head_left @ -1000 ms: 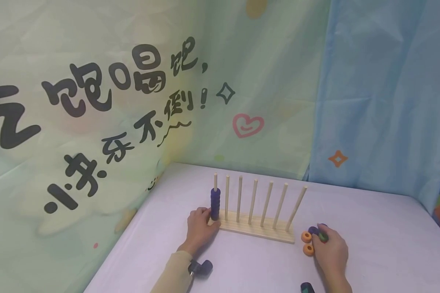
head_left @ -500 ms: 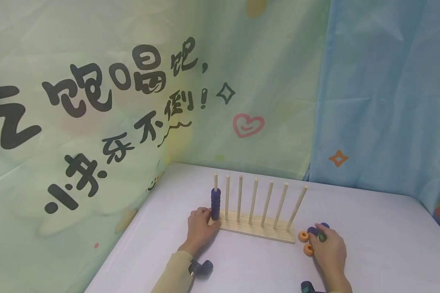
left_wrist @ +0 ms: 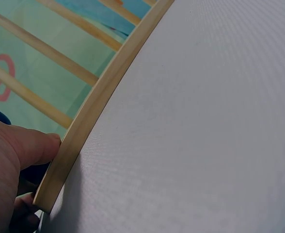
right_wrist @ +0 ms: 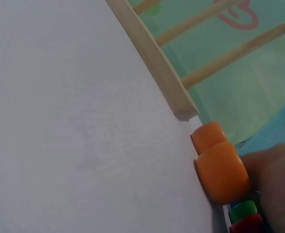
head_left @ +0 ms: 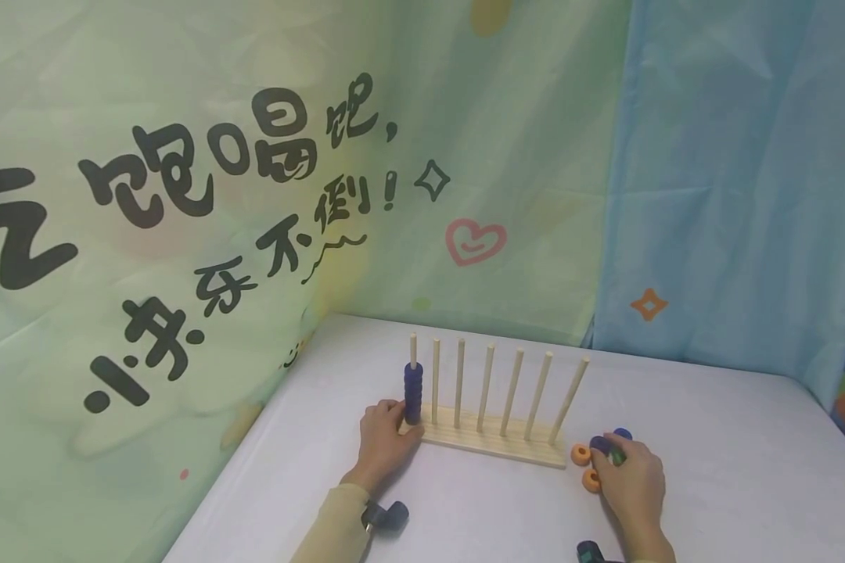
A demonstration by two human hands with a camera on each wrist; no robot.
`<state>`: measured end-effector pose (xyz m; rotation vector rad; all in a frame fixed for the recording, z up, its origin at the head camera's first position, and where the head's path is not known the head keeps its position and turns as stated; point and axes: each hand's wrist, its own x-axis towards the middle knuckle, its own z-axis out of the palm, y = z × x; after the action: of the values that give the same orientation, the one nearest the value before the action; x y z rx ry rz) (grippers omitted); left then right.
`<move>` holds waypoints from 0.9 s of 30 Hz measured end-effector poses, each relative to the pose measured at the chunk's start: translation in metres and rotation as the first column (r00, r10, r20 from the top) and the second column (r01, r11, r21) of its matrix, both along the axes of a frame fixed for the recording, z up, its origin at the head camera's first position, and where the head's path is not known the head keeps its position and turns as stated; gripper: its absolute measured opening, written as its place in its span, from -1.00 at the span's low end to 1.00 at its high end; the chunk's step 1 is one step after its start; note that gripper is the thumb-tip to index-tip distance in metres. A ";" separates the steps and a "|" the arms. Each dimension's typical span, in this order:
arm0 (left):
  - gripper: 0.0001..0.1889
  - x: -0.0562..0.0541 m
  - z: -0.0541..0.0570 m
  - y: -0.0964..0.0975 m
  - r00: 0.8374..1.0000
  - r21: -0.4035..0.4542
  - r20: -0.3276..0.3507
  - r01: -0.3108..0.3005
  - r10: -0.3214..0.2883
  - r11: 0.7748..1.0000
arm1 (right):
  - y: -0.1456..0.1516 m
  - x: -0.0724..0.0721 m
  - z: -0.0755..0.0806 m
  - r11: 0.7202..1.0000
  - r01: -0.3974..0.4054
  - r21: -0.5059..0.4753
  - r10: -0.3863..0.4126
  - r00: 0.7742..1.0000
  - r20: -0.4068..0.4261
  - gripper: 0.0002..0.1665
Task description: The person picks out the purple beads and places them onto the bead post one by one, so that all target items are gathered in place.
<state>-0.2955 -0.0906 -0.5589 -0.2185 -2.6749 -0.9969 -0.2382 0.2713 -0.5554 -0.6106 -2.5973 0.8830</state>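
A wooden peg stand (head_left: 493,446) with a row of upright pegs stands on the white table. Purple ring beads (head_left: 413,393) are stacked on its leftmost peg. My left hand (head_left: 386,438) grips the left end of the base; in the left wrist view the thumb (left_wrist: 40,145) presses its front edge. Right of the stand, my right hand (head_left: 630,473) has thumb and fingertips curled at a loose purple bead (head_left: 599,445). Two orange beads (right_wrist: 222,172) lie just left of that hand. A green bead (head_left: 617,456) shows under the fingers, and a blue bead (head_left: 623,433) just beyond them.
A red bead (right_wrist: 249,223) sits beside the green one in the right wrist view. Printed cloth (head_left: 535,195) hangs behind the table, and another cloth wall (head_left: 183,328) runs along its left side. Dark wrist devices (head_left: 387,516) sit at both forearms.
My right hand has shifted slightly left among the beads. The farther orange bead has slid left toward the stand, and more of the blue bead shows. My left hand and the stand stay put.
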 end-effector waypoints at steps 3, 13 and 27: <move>-0.51 0.000 -0.001 0.000 1.000 -0.001 0.000 0.002 -0.002 1.000 | 0.001 0.001 0.002 1.000 0.012 -0.018 -0.012 1.000 -0.009 -0.50; -0.50 0.000 0.000 -0.001 1.000 0.000 -0.015 0.015 -0.015 1.000 | -0.003 0.004 0.008 0.996 0.061 -0.066 -0.066 0.995 -0.079 -0.49; -0.50 0.001 0.000 -0.001 1.000 -0.006 -0.023 0.012 -0.012 1.000 | -0.023 0.017 0.027 0.999 -0.021 -0.033 0.008 0.936 -0.352 -0.64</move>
<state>-0.2946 -0.0915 -0.5590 -0.2457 -2.6590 -0.9835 -0.2213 0.2480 -0.5280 -0.3993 -2.2700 0.9493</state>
